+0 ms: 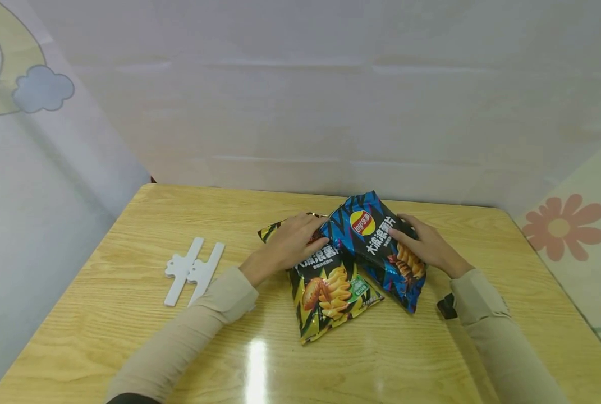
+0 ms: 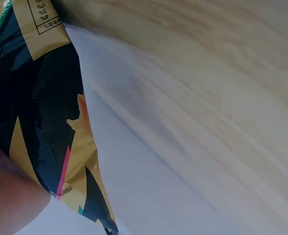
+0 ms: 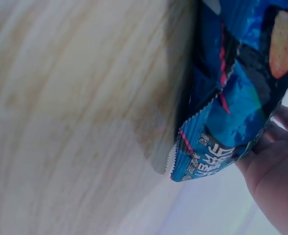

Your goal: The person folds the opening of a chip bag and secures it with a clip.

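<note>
A yellow-and-black potato chip bag (image 1: 325, 292) lies face up at mid-table, slanted toward the front right. My left hand (image 1: 291, 242) grips its upper part, the thumb across the front and the other fingers over the far side. In the left wrist view, a fingertip (image 2: 14, 203) lies against the yellow-and-black bag's edge (image 2: 46, 107). A blue Lay's chip bag (image 1: 366, 238) overlaps the yellow one's upper right, tilted. My right hand (image 1: 426, 241) holds the blue bag by its right side, thumb on the front. The right wrist view shows the crimped end of the blue bag (image 3: 222, 132) beside the palm.
Two white flat pieces with scalloped shapes (image 1: 181, 268) lie at the left of the wooden table (image 1: 128, 336), beside my left forearm. A small black object (image 1: 446, 307) sits by my right sleeve. A pale sheet (image 1: 305, 112) hangs behind the table's back edge.
</note>
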Available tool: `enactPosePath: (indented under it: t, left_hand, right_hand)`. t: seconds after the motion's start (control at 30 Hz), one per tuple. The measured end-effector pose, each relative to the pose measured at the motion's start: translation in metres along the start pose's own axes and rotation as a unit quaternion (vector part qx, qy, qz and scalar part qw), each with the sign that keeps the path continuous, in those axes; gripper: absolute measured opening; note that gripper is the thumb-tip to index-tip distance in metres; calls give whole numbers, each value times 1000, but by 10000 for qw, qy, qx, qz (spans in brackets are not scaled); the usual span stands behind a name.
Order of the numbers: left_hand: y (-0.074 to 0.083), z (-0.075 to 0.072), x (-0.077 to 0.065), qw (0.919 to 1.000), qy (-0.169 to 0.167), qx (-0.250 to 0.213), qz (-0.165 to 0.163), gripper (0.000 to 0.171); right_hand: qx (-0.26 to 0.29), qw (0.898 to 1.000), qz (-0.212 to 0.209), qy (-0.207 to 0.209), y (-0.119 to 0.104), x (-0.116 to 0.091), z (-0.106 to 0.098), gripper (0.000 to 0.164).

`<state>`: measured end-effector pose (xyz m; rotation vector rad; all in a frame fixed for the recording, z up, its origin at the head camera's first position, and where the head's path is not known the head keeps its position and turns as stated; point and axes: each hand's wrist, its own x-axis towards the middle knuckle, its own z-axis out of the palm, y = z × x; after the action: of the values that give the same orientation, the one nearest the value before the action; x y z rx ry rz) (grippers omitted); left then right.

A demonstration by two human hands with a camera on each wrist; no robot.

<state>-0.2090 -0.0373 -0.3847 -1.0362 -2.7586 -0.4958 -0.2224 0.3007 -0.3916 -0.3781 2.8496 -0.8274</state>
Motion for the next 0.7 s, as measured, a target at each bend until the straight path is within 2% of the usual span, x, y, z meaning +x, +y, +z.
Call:
enactPosePath:
  t: [0.47,0.7]
  left_hand:
    - [1,1,1,9991,310,-115,281,42]
    - [2,1,1,9987,380,-119,318,40]
  right_hand:
    - [27,9999,-67,107,0,-2,-2,73]
    - [35,9999,-55,148,-1,-5,-3,72]
